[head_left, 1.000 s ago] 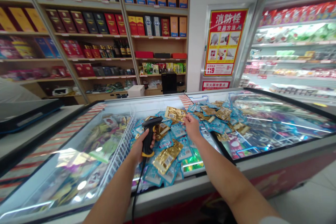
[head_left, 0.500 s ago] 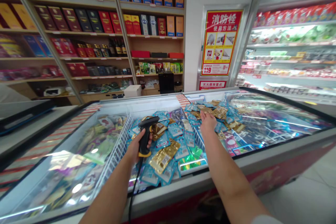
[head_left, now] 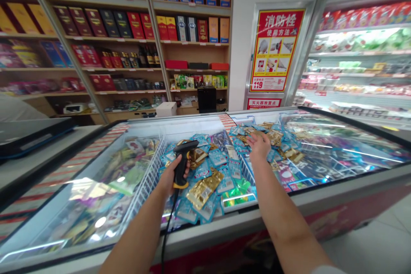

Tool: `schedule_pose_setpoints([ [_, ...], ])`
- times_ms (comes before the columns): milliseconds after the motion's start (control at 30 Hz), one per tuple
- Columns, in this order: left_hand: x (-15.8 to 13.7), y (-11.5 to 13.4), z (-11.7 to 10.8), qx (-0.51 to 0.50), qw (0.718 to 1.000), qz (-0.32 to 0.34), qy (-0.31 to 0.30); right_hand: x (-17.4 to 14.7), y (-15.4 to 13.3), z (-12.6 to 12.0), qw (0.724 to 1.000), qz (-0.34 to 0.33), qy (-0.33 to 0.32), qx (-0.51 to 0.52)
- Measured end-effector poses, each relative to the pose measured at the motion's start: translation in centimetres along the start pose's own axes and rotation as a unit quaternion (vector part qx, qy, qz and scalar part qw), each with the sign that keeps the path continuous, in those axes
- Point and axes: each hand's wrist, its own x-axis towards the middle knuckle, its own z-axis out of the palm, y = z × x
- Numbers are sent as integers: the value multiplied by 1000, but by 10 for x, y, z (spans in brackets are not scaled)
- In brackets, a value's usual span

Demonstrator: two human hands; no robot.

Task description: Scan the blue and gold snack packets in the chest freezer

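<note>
My left hand is wrapped round the grip of a black and yellow handheld barcode scanner, its cable trailing down past the freezer's front edge. Below and around the scanner lies a heap of blue packets with a few gold ones. A large gold packet rests on top of this heap. My right hand is over a second pile of blue and gold packets to the right, fingers stretched out at a gold packet. Whether the fingertips touch it I cannot tell.
The chest freezer has a white wire divider and sliding glass on the right. Green packets lie near its front. Behind stand shelves of boxes, a red poster and a lit refrigerated shelf.
The view has shifted slightly, so the scene sits a little further right. My right hand's fingers have spread somewhat above the pile. My left hand keeps the barcode scanner in its grip.
</note>
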Motion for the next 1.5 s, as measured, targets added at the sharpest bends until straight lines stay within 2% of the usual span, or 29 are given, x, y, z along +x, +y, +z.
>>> schedule_pose_setpoints([
  [67, 0, 0, 0, 2, 1000, -1, 0, -8, 2, 4, 994, -22, -42, -95],
  [133, 0, -1, 0, -3, 1000, 1, 1, -18, 8, 8, 969, -55, -128, -202],
  [167, 0, -1, 0, -4, 1000, 2, 1, -23, 14, 10, 946, -72, -185, -256],
  [233, 1, -1, -1, -4, 1000, 2, -1, -34, 26, 12, 883, -105, -292, -352],
  [300, 2, -1, -2, 3, 1000, -3, -6, -44, 38, 14, 824, -122, -363, -418],
  [400, 3, -1, -4, 17, 1000, -24, -8, -55, 48, 14, 776, -127, -418, -455],
  [500, 2, -1, -3, 9, 1000, -22, 0, -59, 47, 15, 762, -120, -433, -467],
  [600, 1, -1, -1, 8, 1000, -26, 7, -58, 42, 17, 775, -105, -403, -476],
  [667, 0, -1, -1, 12, 999, -31, 7, -57, 41, 19, 795, -91, -378, -467],
  [733, 0, -1, -1, 13, 1000, -28, 3, -56, 41, 19, 830, -59, -353, -428],
  [833, 0, -1, -2, 0, 1000, -11, -7, -54, 43, 18, 893, 18, -323, -312],
  [900, 0, -1, -1, -8, 1000, -1, -10, -54, 42, 18, 914, 72, -326, -230],
  [1000, -1, -1, -1, -10, 1000, 2, -9, -54, 38, 18, 921, 147, -326, -158],
  [1100, -1, -1, -1, -8, 1000, 3, -10, -56, 35, 18, 926, 178, -302, -138],
  [1333, 0, -2, 0, -5, 1000, 18, -13, -55, 29, 21, 949, 86, -243, -182],
  [1500, 0, -2, 0, -1, 1000, 21, -7, -52, 26, 25, 966, 102, -205, -119],
])
